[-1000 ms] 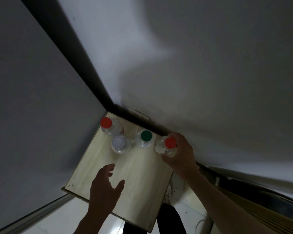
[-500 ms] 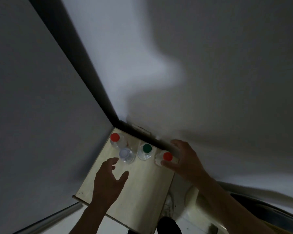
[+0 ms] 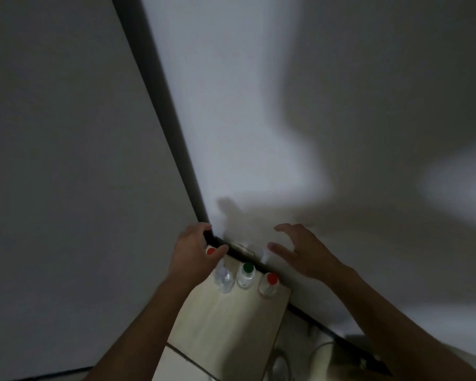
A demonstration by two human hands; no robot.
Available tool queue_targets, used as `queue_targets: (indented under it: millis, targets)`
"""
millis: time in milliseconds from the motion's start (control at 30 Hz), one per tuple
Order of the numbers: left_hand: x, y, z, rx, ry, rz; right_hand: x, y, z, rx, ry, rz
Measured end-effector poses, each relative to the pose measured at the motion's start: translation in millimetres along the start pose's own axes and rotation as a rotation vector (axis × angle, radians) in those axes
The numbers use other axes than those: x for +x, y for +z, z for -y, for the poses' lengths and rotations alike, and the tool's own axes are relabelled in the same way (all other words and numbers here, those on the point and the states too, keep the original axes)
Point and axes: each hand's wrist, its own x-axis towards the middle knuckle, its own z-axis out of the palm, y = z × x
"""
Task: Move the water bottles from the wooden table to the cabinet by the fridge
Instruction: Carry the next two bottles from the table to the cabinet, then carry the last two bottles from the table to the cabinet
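Surface: pale wooden cabinet top (image 3: 226, 328).
On it: four upright water bottles (image 3: 245, 276) in a row at the far edge.

Left hand (image 3: 194, 253) curls around a red-capped bottle (image 3: 211, 251); right hand (image 3: 300, 253) hovers spread above another red-capped bottle (image 3: 270, 284).

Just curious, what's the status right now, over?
Left hand closing around clear red-capped bottle. Right hand open, empty. Three other clear bottles standing on pale wooden surface. Nothing in the way.
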Motion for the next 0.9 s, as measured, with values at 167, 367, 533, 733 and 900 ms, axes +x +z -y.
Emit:
queue_targets:
  millis: [167, 367, 533, 733, 900]
  targets:
    - [-11.4, -30.7, -28.7, -0.012, -0.022, -0.027, -10.3, -27.8, 23.6, 0.017, -0.090, -0.034]
    - [-28.8, -41.7, -34.8, -0.032, -0.112, -0.048, -9.8, -35.7, 25.1, 0.039, -0.137, -0.098]
    - [-36.6, -46.0, -45.1, 0.030, -0.103, -0.023, -4.3, -37.4, 20.4, 0.045, -0.139, -0.052]
    - [-22.3, -46.5, -65.2, 0.063, -0.031, 0.091, -19.5, -54.4, 19.8, 0.029, -0.164, -0.151]
    - [-1.9, -32.5, -84.3, -0.017, 0.138, 0.215, -50.5, -68.0, 15.5, 0.003, -0.060, -0.297]
